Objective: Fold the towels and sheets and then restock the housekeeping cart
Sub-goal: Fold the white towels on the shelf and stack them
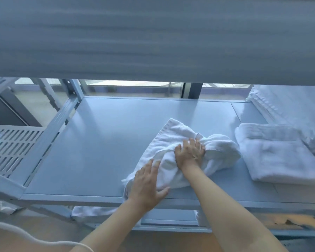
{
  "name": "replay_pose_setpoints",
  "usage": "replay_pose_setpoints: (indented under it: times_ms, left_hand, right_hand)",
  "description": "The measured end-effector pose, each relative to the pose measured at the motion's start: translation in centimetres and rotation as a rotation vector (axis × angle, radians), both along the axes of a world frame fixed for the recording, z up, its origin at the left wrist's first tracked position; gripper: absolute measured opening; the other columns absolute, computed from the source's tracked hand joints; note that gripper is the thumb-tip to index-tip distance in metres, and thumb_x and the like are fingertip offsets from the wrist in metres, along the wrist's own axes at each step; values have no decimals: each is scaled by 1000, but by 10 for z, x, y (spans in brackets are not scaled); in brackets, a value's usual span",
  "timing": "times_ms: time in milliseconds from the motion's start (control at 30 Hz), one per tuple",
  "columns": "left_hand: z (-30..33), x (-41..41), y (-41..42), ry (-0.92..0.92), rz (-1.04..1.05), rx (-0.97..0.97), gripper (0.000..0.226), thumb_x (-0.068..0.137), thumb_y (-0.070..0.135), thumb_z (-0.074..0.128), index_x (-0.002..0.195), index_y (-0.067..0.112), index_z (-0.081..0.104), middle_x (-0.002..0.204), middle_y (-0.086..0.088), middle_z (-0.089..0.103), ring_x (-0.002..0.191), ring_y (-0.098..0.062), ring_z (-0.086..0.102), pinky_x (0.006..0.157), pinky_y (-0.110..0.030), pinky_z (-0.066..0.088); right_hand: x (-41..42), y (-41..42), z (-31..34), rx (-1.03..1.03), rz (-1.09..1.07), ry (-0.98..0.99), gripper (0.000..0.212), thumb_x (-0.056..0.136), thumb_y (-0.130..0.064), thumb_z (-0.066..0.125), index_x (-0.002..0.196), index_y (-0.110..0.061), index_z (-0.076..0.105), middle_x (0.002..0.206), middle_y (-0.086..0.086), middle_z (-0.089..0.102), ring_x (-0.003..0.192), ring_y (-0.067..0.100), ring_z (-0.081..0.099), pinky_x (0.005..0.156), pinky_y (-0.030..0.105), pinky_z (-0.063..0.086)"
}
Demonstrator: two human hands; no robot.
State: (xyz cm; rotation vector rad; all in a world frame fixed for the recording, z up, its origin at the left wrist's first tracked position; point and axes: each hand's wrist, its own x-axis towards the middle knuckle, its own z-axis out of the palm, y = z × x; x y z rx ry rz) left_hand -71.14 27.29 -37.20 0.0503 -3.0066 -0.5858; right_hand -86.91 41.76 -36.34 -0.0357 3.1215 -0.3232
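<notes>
Two hands press one towel (180,153); two folded nearby.

Both hands are on the crumpled white towel (173,153) lying on the grey cart shelf (98,142). The left hand (147,186) lies flat, fingers straight, on the towel's near corner at the shelf's front edge. Just beyond it, the right hand (189,151) presses into the bunched middle, fingers spread. Right of that hand sits a folded white towel (276,157), with a stack of folded linens (295,110) behind.
</notes>
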Motion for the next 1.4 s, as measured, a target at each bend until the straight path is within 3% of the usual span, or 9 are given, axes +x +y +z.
replay_pose_setpoints:
  times_ms: [133, 300, 400, 467, 667, 867, 1167, 1267, 1400]
  left_hand:
    - [-2, -19, -16, -182, 107, -91, 98, 89, 48, 59, 164, 19, 3, 165, -2, 26, 152, -21, 25, 122, -42, 22]
    - [7, -26, -42, 41, 25, -27, 85, 71, 7, 62, 154, 12, 42, 126, -9, 58, 116, -35, 56, 105, -44, 41]
    - [13, -27, -47, 7, -154, 27, 84, 69, 16, 64, 150, 18, 46, 125, -4, 52, 114, -28, 52, 103, -38, 42]
    - [14, -27, -45, -37, -214, 45, 78, 66, 30, 66, 142, 22, 51, 126, 0, 50, 114, -22, 49, 101, -36, 43]
    - [14, -18, -34, 64, -199, 24, 33, 65, 16, 64, 97, 18, 56, 95, 4, 55, 88, -28, 54, 73, -41, 45]
    - [10, 17, -48, 123, -155, 13, 33, 65, 9, 68, 88, 24, 49, 88, 11, 48, 80, -19, 48, 51, -36, 44]
    - [23, 79, -60, 23, -214, 116, 13, 74, 25, 58, 87, 27, 56, 93, 11, 54, 86, -17, 55, 67, -33, 48]
    - [34, 84, -60, -105, -171, 321, 22, 78, 42, 77, 88, 30, 62, 102, 17, 55, 97, -6, 58, 84, -25, 47]
    - [52, 57, -54, 150, 74, 573, 24, 96, 45, 58, 80, 27, 63, 94, 13, 62, 92, -11, 64, 80, -34, 53]
  right_hand:
    - [3, -15, 10, 162, 15, -131, 54, 99, -49, 27, 135, -21, 58, 147, 8, 48, 142, 31, 31, 109, 51, 29]
    - [8, -3, 22, 252, 159, -243, 56, 89, -62, 37, 123, -26, 65, 128, 5, 60, 126, 31, 46, 100, 50, 29]
    - [11, 6, 19, -5, 523, -142, 53, 87, -49, 55, 138, -34, 57, 152, -5, 46, 144, 25, 34, 115, 50, 28]
    - [11, 8, 14, -180, 642, -284, 64, 88, -44, 63, 150, -39, 47, 164, -13, 31, 155, 15, 16, 124, 50, 15]
    - [-2, 8, 6, -402, 536, -480, 49, 108, -52, 37, 152, -33, 47, 168, -13, 23, 158, 11, 2, 127, 46, -5]
    - [-32, 15, 14, -152, 452, -401, 55, 109, -44, 39, 161, -31, 27, 172, -12, 9, 159, 17, 1, 126, 50, 1]
    - [-44, 20, 8, -31, 325, -321, 69, 107, -52, 37, 165, -31, 7, 172, -11, -4, 159, 18, -6, 126, 53, -2]
    - [-34, 12, 2, 10, 309, -265, 68, 107, -51, 29, 165, -27, 4, 172, -9, -5, 159, 19, -6, 126, 54, -2]
    - [-9, 0, -11, 31, 288, -181, 67, 107, -50, 24, 165, -24, 4, 173, -5, -5, 159, 19, -8, 126, 53, -3]
